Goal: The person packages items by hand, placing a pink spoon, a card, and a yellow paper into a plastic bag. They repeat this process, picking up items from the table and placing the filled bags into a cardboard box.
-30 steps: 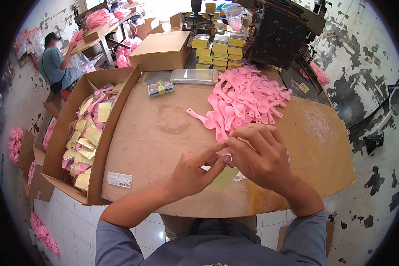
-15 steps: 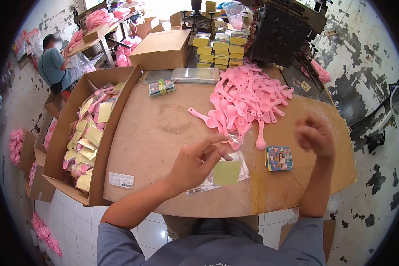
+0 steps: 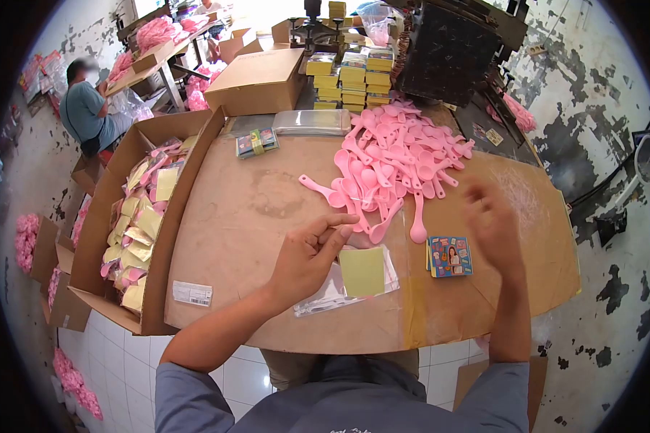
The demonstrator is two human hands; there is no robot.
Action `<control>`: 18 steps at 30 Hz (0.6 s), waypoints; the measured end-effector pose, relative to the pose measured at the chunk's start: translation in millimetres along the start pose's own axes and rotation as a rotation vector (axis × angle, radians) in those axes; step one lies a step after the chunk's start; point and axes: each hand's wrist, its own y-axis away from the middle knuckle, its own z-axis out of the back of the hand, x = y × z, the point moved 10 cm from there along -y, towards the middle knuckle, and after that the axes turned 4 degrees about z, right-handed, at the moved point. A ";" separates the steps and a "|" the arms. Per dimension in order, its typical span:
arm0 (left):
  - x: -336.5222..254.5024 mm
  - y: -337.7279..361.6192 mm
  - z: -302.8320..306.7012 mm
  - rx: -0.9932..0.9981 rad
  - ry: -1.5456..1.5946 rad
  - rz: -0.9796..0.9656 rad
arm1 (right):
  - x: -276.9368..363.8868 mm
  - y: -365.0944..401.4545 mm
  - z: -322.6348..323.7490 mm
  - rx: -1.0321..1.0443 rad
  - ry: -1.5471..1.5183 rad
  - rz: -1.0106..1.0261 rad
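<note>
Leaning over a brown cardboard sheet [image 3: 238, 238], a person has both bare hands up above it. The left hand [image 3: 303, 261] is just in front of the pink spoons [image 3: 404, 155], with its thumb and pointing finger close together. The grip looks narrow, but I can't tell if something thin is in it. The right hand [image 3: 492, 224] is a blur, up to the right of the spoons. I can't tell how wide its fingers are, or if they hold anything.

The spoons lie in a big messy heap at the far side, some with their round ends toward the person. Nearer the person are flat clear bags [image 3: 318, 299], with a yellow-green paper square [image 3: 362, 272] lying at them; I can't see if it is in or on top. A small pile of bright picture cards [image 3: 451, 257] sits to the right of the paper, apart from it, near the right hand.

On the left is a long open box [image 3: 94, 263], full of little packets [image 3: 137, 249] with pink and yellow in them. A banded bundle [image 3: 256, 143] lies at the far side, near a stack of clear plastic [image 3: 312, 123].
</note>
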 end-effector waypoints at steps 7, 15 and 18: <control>-7.1 4.4 -7.1 0.056 0.054 -0.003 | 76.3 20.3 -121.0 0.484 -0.622 0.056; 6.3 -1.0 -5.0 0.078 0.129 0.053 | 47.9 11.1 -124.3 0.378 -0.917 -0.040; 8.5 1.0 -0.5 0.045 0.069 0.053 | 44.1 10.9 -124.4 0.376 -0.919 -0.033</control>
